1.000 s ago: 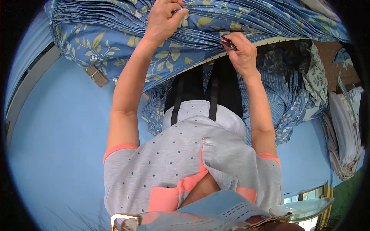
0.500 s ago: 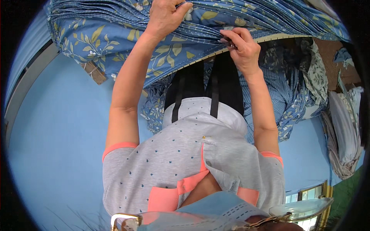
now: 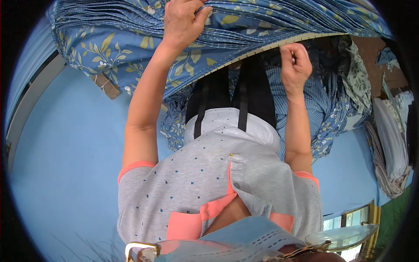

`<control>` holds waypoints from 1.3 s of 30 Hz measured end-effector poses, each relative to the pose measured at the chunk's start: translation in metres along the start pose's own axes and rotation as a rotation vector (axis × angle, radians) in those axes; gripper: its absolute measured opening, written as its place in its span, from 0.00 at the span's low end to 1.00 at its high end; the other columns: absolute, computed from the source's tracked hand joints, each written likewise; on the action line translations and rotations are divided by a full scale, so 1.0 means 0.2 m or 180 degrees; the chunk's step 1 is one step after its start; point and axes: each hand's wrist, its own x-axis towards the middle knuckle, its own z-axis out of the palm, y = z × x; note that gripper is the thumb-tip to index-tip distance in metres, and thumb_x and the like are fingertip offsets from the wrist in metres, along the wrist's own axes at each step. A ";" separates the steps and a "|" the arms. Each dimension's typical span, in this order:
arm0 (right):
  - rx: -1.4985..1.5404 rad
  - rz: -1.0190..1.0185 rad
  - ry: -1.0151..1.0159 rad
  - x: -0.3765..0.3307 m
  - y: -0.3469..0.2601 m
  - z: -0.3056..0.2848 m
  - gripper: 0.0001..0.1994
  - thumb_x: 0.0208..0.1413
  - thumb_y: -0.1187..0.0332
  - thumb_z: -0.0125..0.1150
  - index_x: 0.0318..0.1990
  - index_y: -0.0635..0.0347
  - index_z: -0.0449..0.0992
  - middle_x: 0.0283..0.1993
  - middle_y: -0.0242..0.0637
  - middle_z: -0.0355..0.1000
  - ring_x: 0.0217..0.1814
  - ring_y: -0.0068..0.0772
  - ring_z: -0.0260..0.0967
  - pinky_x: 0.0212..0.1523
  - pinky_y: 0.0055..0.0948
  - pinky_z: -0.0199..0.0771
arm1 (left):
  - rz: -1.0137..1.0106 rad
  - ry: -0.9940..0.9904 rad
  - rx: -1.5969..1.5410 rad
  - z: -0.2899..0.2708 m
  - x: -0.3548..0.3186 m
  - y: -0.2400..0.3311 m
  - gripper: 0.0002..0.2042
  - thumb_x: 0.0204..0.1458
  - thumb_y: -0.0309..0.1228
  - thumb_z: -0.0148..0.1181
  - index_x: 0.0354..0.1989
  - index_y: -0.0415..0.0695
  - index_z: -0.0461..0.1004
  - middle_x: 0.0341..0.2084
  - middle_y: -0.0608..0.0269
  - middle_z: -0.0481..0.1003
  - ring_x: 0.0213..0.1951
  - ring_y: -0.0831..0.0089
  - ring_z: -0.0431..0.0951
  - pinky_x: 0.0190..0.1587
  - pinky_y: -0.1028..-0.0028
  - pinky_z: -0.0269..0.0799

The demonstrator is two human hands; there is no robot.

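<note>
A thick bundle of blue fabric (image 3: 109, 46), printed with yellow-green leaves and white flowers, lies in long stacked folds across the top of the view. My left hand (image 3: 183, 24) is closed on the upper folds, thumb and fingers gripping the stitched edges. My right hand (image 3: 297, 65) hangs nearer to me, just in front of the tape measure strip (image 3: 279, 43) along the table's edge, apart from the folds. Its fingers are curled together. What they hold, if anything, is hidden.
Piled below the table's right part are striped blue cloth (image 3: 301, 98) and pale leaf-print cloth (image 3: 358, 76). Grey cloth (image 3: 388, 144) hangs at the far right. A small wooden block (image 3: 106, 86) shows under the fabric's left side, above the blue floor (image 3: 65, 161).
My right hand has drawn off the folds, moving right and toward me. The small dark item at its fingertips no longer shows. My left hand keeps its grip, shifted slightly left.
</note>
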 end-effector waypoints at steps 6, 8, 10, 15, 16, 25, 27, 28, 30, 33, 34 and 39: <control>-0.0941 0.0106 -0.0051 -0.15 0.21 -0.37 0.03 0.61 0.73 0.68 0.40 0.61 0.81 0.31 0.29 0.71 0.29 0.19 0.64 0.30 0.21 0.64 | 0.0145 0.0218 0.0483 0.00 -0.04 0.04 0.07 0.51 0.26 0.68 0.28 0.39 0.75 0.38 0.57 0.78 0.43 0.56 0.77 0.46 0.62 0.71; -0.2606 0.0435 -0.0224 -0.19 0.23 -0.44 0.11 0.58 0.70 0.72 0.48 0.54 0.83 0.33 0.35 0.73 0.31 0.27 0.69 0.33 0.27 0.71 | 0.0232 0.0314 0.0726 0.02 -0.08 0.02 0.07 0.48 0.26 0.71 0.30 0.40 0.78 0.40 0.61 0.80 0.44 0.59 0.79 0.48 0.63 0.71; -0.2498 0.0646 -0.0195 -0.14 0.21 -0.45 0.15 0.56 0.70 0.72 0.51 0.51 0.83 0.33 0.36 0.75 0.31 0.28 0.71 0.34 0.28 0.73 | 0.0172 0.0409 0.0650 0.03 -0.07 -0.01 0.07 0.49 0.26 0.71 0.30 0.39 0.78 0.40 0.61 0.80 0.43 0.59 0.79 0.47 0.63 0.72; -0.1384 0.0114 -0.0182 -0.07 0.15 -0.27 0.16 0.54 0.73 0.72 0.51 0.51 0.83 0.31 0.36 0.80 0.29 0.29 0.78 0.35 0.26 0.77 | -0.0289 0.0437 0.0251 0.05 -0.06 -0.11 0.06 0.51 0.26 0.69 0.30 0.38 0.78 0.39 0.60 0.81 0.41 0.60 0.79 0.45 0.66 0.74; -0.1414 -0.0081 -0.0297 -0.06 0.15 -0.25 0.16 0.54 0.74 0.72 0.51 0.51 0.83 0.32 0.37 0.80 0.30 0.30 0.78 0.35 0.26 0.76 | -0.0466 0.0413 0.0136 0.07 -0.06 -0.11 0.06 0.51 0.27 0.69 0.30 0.38 0.79 0.39 0.60 0.81 0.41 0.61 0.80 0.46 0.66 0.74; -0.1327 -0.0485 -0.0438 0.15 0.22 -0.01 0.13 0.51 0.73 0.72 0.46 0.54 0.83 0.34 0.36 0.77 0.34 0.37 0.77 0.35 0.32 0.77 | -0.0253 0.0505 0.0574 0.10 -0.05 -0.09 0.07 0.51 0.27 0.70 0.30 0.39 0.78 0.39 0.59 0.81 0.41 0.59 0.79 0.45 0.66 0.74; -0.1541 -0.0742 -0.0547 0.15 0.26 0.00 0.13 0.49 0.73 0.72 0.43 0.55 0.82 0.34 0.37 0.77 0.37 0.41 0.78 0.36 0.35 0.78 | -0.0271 0.0433 0.0509 0.06 -0.05 -0.10 0.07 0.51 0.27 0.70 0.30 0.39 0.78 0.39 0.59 0.81 0.41 0.59 0.79 0.45 0.65 0.74; -0.1528 -0.0747 -0.0564 0.14 0.28 0.01 0.13 0.49 0.73 0.72 0.43 0.55 0.82 0.34 0.37 0.77 0.37 0.41 0.78 0.36 0.35 0.78 | -0.0271 0.0361 0.0423 0.05 -0.05 -0.10 0.07 0.51 0.27 0.70 0.30 0.38 0.78 0.39 0.59 0.81 0.41 0.59 0.79 0.46 0.65 0.73; -0.1684 -0.0681 -0.0605 0.15 0.29 0.02 0.11 0.46 0.74 0.71 0.40 0.56 0.80 0.35 0.38 0.78 0.37 0.43 0.78 0.37 0.37 0.79 | -0.0233 0.0371 0.0463 0.05 -0.05 -0.08 0.07 0.51 0.27 0.70 0.30 0.39 0.78 0.39 0.59 0.81 0.41 0.59 0.79 0.45 0.65 0.73; -0.1318 -0.0618 -0.0581 0.12 0.30 -0.01 0.10 0.47 0.74 0.71 0.37 0.57 0.78 0.34 0.39 0.77 0.34 0.42 0.77 0.36 0.36 0.78 | -0.0211 0.0404 0.0564 0.05 -0.06 -0.03 0.06 0.50 0.27 0.70 0.30 0.39 0.78 0.39 0.60 0.81 0.41 0.60 0.79 0.45 0.64 0.72; -0.1313 -0.0631 -0.0590 0.11 0.30 -0.03 0.10 0.47 0.74 0.71 0.37 0.57 0.78 0.34 0.39 0.77 0.34 0.42 0.77 0.36 0.36 0.78 | -0.0229 0.0426 0.0620 0.05 -0.07 -0.01 0.06 0.50 0.27 0.70 0.31 0.40 0.78 0.40 0.61 0.81 0.42 0.61 0.78 0.46 0.63 0.71; -0.0972 -0.0345 -0.0422 0.03 0.21 -0.19 0.08 0.47 0.77 0.68 0.35 0.59 0.76 0.33 0.39 0.76 0.31 0.40 0.75 0.34 0.32 0.75 | -0.0390 0.0809 0.0910 0.12 -0.14 0.07 0.07 0.47 0.29 0.72 0.32 0.46 0.79 0.42 0.67 0.80 0.48 0.61 0.77 0.53 0.61 0.64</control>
